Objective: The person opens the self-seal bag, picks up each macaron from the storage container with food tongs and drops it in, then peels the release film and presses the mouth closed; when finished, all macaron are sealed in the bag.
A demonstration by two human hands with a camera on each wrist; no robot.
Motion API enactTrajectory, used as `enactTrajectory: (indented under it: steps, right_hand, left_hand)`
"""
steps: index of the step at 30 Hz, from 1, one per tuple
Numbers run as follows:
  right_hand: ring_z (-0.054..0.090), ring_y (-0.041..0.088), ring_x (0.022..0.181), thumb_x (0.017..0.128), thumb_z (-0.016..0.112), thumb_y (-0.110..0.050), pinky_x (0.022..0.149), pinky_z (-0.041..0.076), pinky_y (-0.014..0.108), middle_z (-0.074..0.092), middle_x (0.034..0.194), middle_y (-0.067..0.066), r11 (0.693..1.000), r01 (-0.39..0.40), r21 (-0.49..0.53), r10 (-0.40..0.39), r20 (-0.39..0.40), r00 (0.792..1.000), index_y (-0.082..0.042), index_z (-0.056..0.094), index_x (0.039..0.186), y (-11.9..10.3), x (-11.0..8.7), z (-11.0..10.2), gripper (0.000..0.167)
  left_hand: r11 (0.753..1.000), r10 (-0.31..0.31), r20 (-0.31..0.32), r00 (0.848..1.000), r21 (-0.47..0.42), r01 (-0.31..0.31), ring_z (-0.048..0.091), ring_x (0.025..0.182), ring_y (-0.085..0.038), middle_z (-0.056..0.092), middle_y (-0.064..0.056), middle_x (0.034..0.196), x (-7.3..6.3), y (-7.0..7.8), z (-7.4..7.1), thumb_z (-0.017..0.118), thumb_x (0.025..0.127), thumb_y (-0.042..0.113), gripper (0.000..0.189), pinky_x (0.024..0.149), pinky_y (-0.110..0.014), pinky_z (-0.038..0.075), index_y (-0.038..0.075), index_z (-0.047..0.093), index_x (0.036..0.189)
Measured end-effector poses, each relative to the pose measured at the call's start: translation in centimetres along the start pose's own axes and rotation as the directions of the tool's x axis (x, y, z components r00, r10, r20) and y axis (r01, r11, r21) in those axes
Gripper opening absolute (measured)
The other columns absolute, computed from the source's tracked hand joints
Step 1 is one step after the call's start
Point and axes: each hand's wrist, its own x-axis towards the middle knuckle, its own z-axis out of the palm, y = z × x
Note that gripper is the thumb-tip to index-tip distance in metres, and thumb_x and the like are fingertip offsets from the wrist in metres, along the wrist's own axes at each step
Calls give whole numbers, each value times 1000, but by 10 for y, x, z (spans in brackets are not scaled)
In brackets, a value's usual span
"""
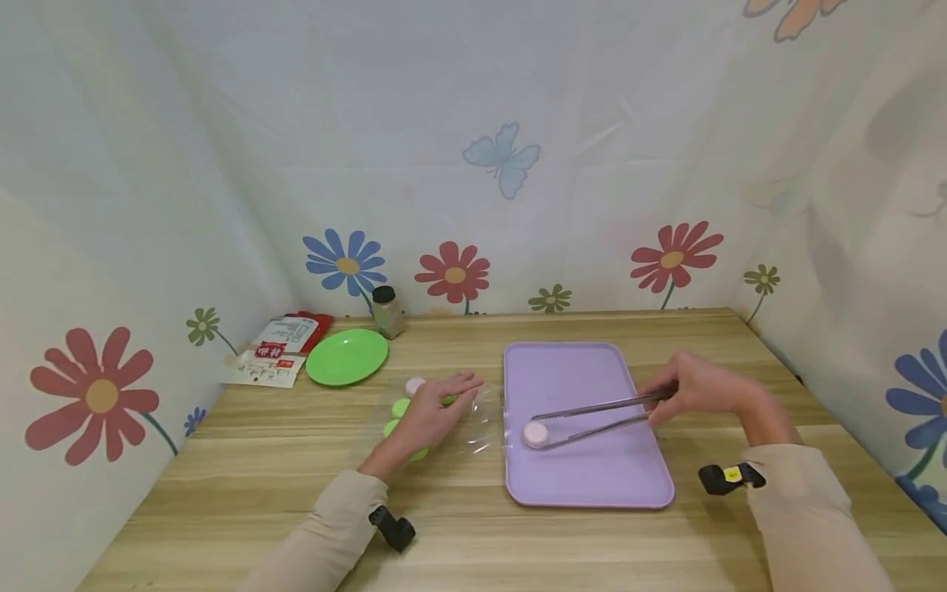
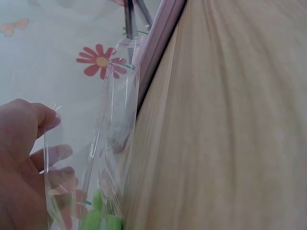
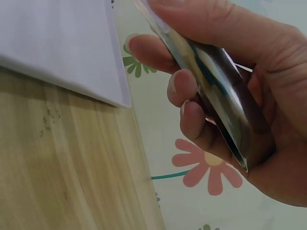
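Over a clear plastic bag (image 1: 481,423) lies my left hand (image 1: 436,411), its fingers at the film; the left wrist view shows a lifted film edge at a fingertip. Several green round pieces (image 1: 400,408) and a pale pink one (image 1: 415,386) lie under and beside this hand, partly hidden. My right hand (image 1: 695,390) grips metal tongs (image 1: 592,409) near their joined end. Between the tong tips sits a pale pink round piece (image 1: 536,433), over the left part of a purple tray (image 1: 592,485). The bag's right end reaches the tray's left rim.
A green plate (image 1: 348,357) stands at the back left, beside red and white packets (image 1: 270,353). Behind it is a small jar (image 1: 387,312) with a black lid. A flowered cloth (image 1: 555,230) hangs round the wooden table (image 1: 459,543).
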Motion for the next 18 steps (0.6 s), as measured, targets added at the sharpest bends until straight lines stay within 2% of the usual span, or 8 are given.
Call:
enactTrajectory:
  steps: [7, 11, 18]
  right_hand:
    - [64, 12, 70, 81, 84, -15, 65, 57, 26, 74, 84, 0, 999, -38, 10, 38, 7, 999, 1, 76, 109, 11, 3, 2, 34]
    - [65, 12, 70, 81, 84, -15, 66, 58, 27, 75, 86, 2, 999, -28, 36, 27, 12, 1000, 1, 76, 111, 12, 2, 4, 34]
    - [63, 9, 68, 83, 83, -19, 63, 56, 25, 75, 84, -1, 999, -45, 7, 45, -16, 999, 0, 75, 113, 3, 2, 3, 36]
  left_hand:
    - [1000, 1, 1, 1000, -14, -1, 43, 139, -31, 55, -11, 143, 0, 3, -1, 62, 101, 24, 30, 114, -47, 34, 16, 70, 129]
    - [1000, -10, 7, 1000, -16, 10, 43, 140, -30, 55, -10, 144, -2, 4, -1, 62, 101, 24, 31, 114, -46, 33, 14, 69, 130]
    - [1000, 11, -2, 1000, -12, -11, 44, 139, -31, 56, -15, 142, -2, 2, 0, 61, 101, 20, 29, 114, -48, 33, 14, 70, 129]
